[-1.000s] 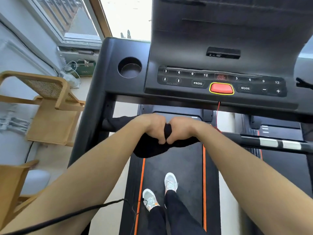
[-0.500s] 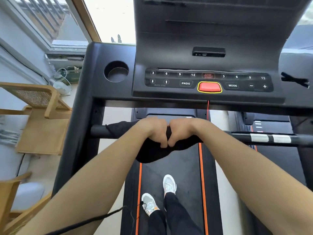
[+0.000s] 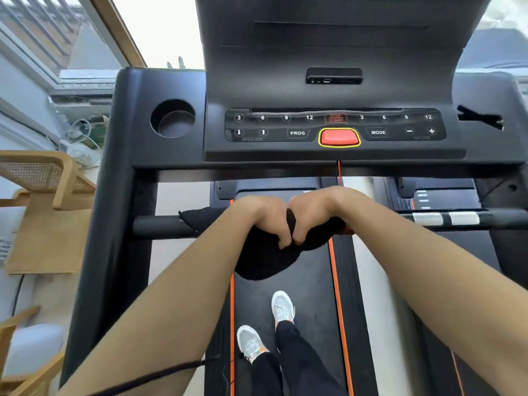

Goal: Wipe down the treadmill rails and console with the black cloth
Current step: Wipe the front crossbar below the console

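Note:
A black cloth (image 3: pixel 261 261) is draped over the treadmill's horizontal rail (image 3: pixel 163 226), with a fold hanging below it. My left hand (image 3: pixel 263 217) and my right hand (image 3: pixel 313 214) sit knuckle to knuckle at the middle of the rail, each with fingers curled round the cloth and the bar under it. One cloth corner sticks out to the left of my left wrist. Above the hands is the black console (image 3: pixel 334 95) with its button strip and a red stop key (image 3: pixel 339 137). The rail's right part carries two silver sensor bands (image 3: pixel 445 218).
A round cup holder (image 3: pixel 173 118) sits in the console's left wing. Wooden cane chairs (image 3: pixel 43 178) stand close to the left upright. My feet in grey shoes (image 3: pixel 267 327) stand on the belt between orange stripes. A second treadmill lies to the right.
Both hands keep their grip together on the cloth at the rail's middle. The view has shifted, so the console sits further left in frame than a second ago.

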Motion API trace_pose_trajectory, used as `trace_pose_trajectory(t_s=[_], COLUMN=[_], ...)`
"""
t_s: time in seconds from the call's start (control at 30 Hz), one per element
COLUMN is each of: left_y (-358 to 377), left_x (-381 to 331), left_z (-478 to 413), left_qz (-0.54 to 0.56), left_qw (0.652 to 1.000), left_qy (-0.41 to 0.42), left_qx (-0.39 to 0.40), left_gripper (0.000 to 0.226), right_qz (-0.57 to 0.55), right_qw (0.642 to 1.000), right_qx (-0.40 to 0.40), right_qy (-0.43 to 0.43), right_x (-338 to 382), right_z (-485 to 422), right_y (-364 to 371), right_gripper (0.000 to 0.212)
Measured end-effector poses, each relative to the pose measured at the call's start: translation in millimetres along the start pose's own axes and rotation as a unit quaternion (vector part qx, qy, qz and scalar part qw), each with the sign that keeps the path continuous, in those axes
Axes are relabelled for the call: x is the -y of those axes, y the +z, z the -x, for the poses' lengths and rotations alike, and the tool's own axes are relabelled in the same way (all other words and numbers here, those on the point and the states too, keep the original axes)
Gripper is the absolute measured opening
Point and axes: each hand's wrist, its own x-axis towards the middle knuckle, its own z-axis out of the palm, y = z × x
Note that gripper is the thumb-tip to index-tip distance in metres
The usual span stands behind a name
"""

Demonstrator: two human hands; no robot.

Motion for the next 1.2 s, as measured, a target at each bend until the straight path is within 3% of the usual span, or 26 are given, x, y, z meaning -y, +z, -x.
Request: trace_pose_trajectory(t_s=[0.1,0.17,0.2,0.3,0.33,0.37,0.4,0.43,0.47,0.53,0.6,0.63,0.7,0.77,0.87,0.93,0.97,1.03,1.07,1.13,1.2], left_y=[1.3,19.6,33.7,68.7,72.6,72.2,65.1,53.6,40.6,13.6,-4.0,-7.0,-2.6,19.7,67.8,84.5,86.5,81.1,77.8,65.7,50.8], left_x=[-1.6,-1.7,-1.0,-0.5,0.8,0.4,-1.0,-1.8,-2.8,-3.1,-5.7,-6.6,-7.5,-5.3,1.3,6.8,7.6,3.3,2.4,0.7,2.1], left_z=[3.2,4.0,2.5,-3.2,-5.3,-6.2,-5.1,-4.0,-3.7,-6.5,-8.3,-8.4,-3.6,1.2,0.9,-8.2,-11.4,-10.6,-9.8,-2.7,5.0], left_qz=[-0.014,-0.076,-0.113,-0.212,-0.226,-0.222,-0.201,-0.179,-0.147,-0.073,-0.002,0.019,0.000,-0.089,-0.204,-0.218,-0.216,-0.199,-0.197,-0.175,-0.124], left_qw=[1.000,0.987,0.967,0.874,0.853,0.864,0.890,0.920,0.951,0.993,0.999,0.998,1.000,0.987,0.876,0.818,0.811,0.825,0.843,0.897,0.938], left_qy=[0.009,0.004,-0.003,-0.014,-0.008,-0.011,-0.012,-0.015,-0.007,0.004,-0.006,-0.015,-0.011,-0.004,0.002,0.018,0.011,0.005,0.002,-0.010,-0.009], left_qx=[-0.020,-0.139,-0.230,-0.437,-0.470,-0.452,-0.409,-0.347,-0.273,-0.091,0.036,0.057,0.019,-0.133,-0.437,-0.532,-0.543,-0.530,-0.500,-0.405,-0.323], left_gripper=[0.027,0.025,0.021,0.020,0.022,0.021,0.018,0.019,0.024,0.032,0.037,0.037,0.032,0.024,0.019,0.024,0.023,0.022,0.020,0.017,0.030], right_qz=[0.015,0.086,0.133,0.239,0.247,0.256,0.247,0.230,0.210,0.130,0.025,0.004,0.049,0.141,0.259,0.292,0.297,0.275,0.260,0.221,0.157], right_qw=[0.999,0.986,0.962,0.812,0.787,0.779,0.807,0.857,0.912,0.977,0.998,0.999,0.994,0.955,0.802,0.724,0.717,0.757,0.800,0.908,0.966], right_qx=[-0.027,-0.144,-0.239,-0.530,-0.561,-0.569,-0.535,-0.460,-0.351,-0.161,-0.051,-0.042,-0.098,-0.259,-0.535,-0.621,-0.628,-0.589,-0.538,-0.355,-0.202], right_qy=[-0.011,-0.019,-0.018,-0.059,-0.064,-0.059,-0.044,-0.024,-0.021,-0.042,-0.031,-0.023,-0.008,-0.002,-0.053,-0.070,-0.065,-0.061,-0.056,-0.035,-0.030], right_x=[-0.2,-0.4,-0.7,-7.5,-8.6,-8.8,-7.8,-5.9,-2.4,2.1,3.6,4.1,2.9,-3.1,-14.6,-18.7,-19.0,-14.0,-11.3,-3.6,2.2], right_z=[2.6,13.0,15.6,2.8,-0.7,-4.1,-4.1,0.0,7.0,16.3,20.1,19.8,18.4,13.0,2.7,-5.8,-8.4,-4.9,-0.5,13.1,20.3], right_y=[7.0,25.7,38.0,79.6,85.7,86.7,80.6,69.5,55.6,24.6,7.5,6.0,16.5,41.2,81.8,93.0,94.1,86.1,79.1,54.9,30.3], right_gripper=[0.030,0.021,0.020,0.018,0.019,0.019,0.015,0.013,0.014,0.013,0.013,0.012,0.015,0.017,0.016,0.018,0.019,0.021,0.019,0.015,0.021])
